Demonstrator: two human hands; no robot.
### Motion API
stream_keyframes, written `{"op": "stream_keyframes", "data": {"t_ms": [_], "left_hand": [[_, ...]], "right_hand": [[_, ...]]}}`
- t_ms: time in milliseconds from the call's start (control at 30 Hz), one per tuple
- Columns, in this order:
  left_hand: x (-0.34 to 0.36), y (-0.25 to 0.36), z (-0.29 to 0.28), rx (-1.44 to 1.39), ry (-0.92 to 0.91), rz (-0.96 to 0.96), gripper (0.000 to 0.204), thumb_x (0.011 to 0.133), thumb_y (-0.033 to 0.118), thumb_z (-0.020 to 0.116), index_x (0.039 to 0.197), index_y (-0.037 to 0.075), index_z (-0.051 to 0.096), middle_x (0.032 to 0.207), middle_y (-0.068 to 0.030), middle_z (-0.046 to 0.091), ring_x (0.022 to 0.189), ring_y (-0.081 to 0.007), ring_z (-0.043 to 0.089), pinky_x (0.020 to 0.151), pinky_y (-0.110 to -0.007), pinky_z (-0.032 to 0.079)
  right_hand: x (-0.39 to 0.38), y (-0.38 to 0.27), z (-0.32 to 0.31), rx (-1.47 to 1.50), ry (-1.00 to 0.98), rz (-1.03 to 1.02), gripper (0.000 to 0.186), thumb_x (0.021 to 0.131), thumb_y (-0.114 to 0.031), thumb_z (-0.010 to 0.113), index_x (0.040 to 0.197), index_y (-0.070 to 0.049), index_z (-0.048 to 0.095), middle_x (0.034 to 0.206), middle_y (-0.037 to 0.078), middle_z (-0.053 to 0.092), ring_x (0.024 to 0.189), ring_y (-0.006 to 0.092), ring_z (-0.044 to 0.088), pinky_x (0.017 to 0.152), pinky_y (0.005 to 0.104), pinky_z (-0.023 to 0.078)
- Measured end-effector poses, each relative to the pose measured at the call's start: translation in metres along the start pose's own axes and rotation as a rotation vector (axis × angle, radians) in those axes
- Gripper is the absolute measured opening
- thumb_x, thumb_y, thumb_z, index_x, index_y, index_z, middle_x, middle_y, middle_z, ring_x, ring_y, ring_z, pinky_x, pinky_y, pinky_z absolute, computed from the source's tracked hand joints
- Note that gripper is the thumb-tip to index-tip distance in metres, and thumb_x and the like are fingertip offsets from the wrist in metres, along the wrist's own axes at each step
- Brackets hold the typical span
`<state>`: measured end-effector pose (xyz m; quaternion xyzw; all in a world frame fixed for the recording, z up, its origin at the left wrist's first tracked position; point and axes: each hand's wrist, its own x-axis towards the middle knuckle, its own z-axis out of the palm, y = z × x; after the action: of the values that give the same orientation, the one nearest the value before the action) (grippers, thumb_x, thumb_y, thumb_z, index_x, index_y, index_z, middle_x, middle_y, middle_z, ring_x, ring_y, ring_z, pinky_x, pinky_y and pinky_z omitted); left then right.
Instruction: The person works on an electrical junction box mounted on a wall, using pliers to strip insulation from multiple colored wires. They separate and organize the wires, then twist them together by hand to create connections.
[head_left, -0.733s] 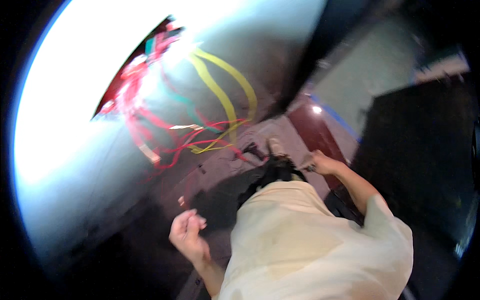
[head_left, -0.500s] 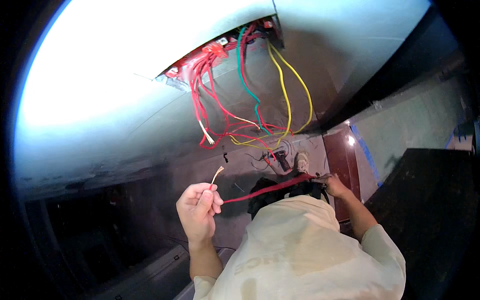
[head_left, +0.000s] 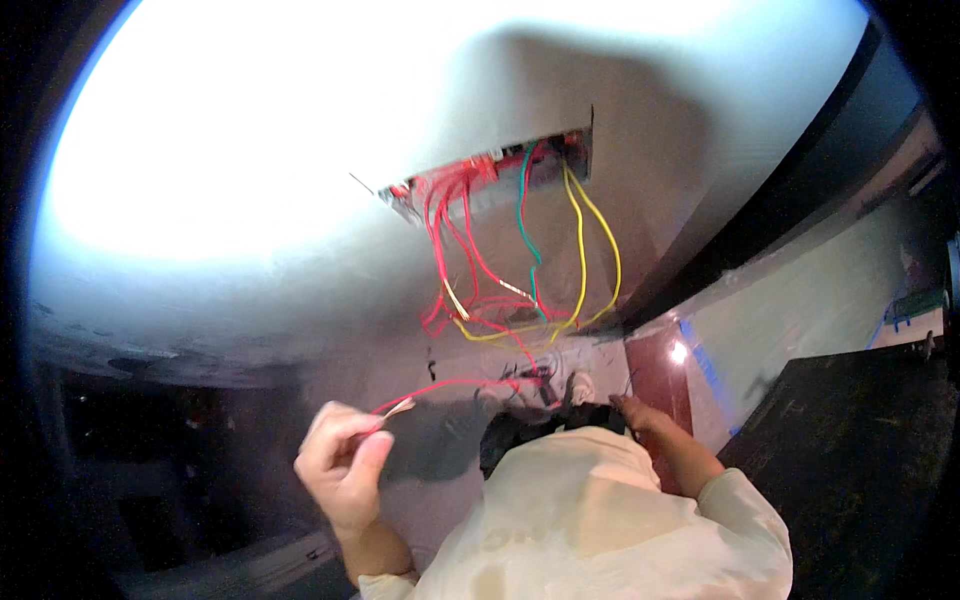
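Observation:
Pinched between the thumb and fingers of my left hand [head_left: 345, 465] is a red wire [head_left: 450, 382], whose pale stripped strands [head_left: 398, 407] stick out past the fingertips. From there the wire runs off to the right in a loose curve, toward my waist. My right hand [head_left: 645, 415] is low at my right hip, against dark clothing or a pouch [head_left: 510, 435]; its fingers are too dark and partly hidden to read. Ahead, several red wires [head_left: 437, 240], some with bare ends, hang from a wall box [head_left: 408, 203] beside a green wire [head_left: 522, 210] and yellow wires [head_left: 581, 260].
The wall [head_left: 300, 280] is brightly lit above and dim below. Below the hanging wires, a dark tool [head_left: 543, 388], perhaps a drill, lies near my pale shoe [head_left: 581, 388]. A large dark panel [head_left: 850, 430] stands at the right, near blue tape [head_left: 705, 360].
My left hand has moved left and down with the wire end. The red length stretched taut toward my right hand now curves slack. The wall box sits lower in view.

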<state>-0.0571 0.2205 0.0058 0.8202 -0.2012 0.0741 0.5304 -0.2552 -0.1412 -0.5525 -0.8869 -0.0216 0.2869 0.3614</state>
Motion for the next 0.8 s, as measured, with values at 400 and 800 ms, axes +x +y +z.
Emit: {"op": "stream_keyframes", "data": {"t_ms": [400,800], "left_hand": [[0.080,-0.018,0.040,0.275,-0.211,0.223,0.043,0.083,0.010,0.083,0.122,-0.001,0.071,0.104,-0.0105,0.077,0.062,-0.0089,0.050,0.059,-0.026,0.045],[0.099,-0.024,0.070,-0.297,0.007,-0.015,0.014,0.095,-0.003,0.067,0.109,-0.008,0.069,0.085,-0.0054,0.070,0.072,-0.0103,0.065,0.065,-0.023,0.052]], "right_hand": [[-0.119,-0.313,-0.305,0.469,0.363,-0.271,0.014,0.097,-0.005,0.065,0.109,0.002,0.069,0.092,0.010,0.073,0.088,0.0219,0.073,0.077,0.0332,0.057],[-0.077,-0.448,-0.383,0.192,1.029,-0.588,0.023,0.093,-0.005,0.071,0.115,-0.001,0.067,0.082,0.012,0.072,0.068,0.0254,0.070,0.064,0.0327,0.055]]}}
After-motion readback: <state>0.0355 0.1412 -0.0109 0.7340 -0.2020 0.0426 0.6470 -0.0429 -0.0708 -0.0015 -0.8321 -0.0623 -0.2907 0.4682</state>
